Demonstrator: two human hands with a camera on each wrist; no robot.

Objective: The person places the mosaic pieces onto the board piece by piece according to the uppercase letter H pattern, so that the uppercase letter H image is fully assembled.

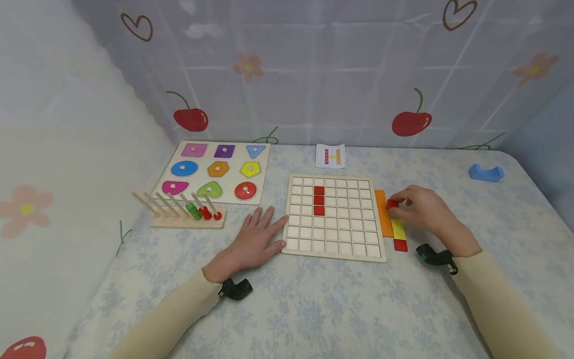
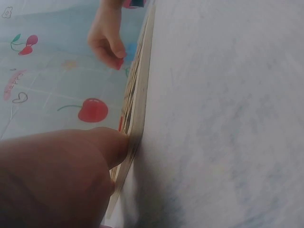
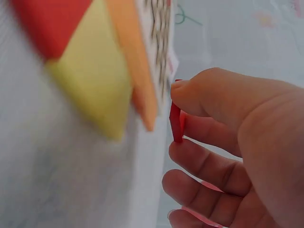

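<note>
Left hand (image 1: 252, 240), fingers spread, touches left edge of wooden grid board (image 1: 332, 247), likely steadying it; right hand (image 1: 423, 212) pinches red tile (image 3: 175, 121) right of board, near orange tiles (image 1: 385, 225), likely placed within reach.

Tabletop play area, indicated by cherry-printed drapery (image 1: 309, 99), a floral tablecloth (image 1: 314, 304), a shape puzzle (image 1: 228, 185) and a peg stacker (image 1: 188, 223).
</note>
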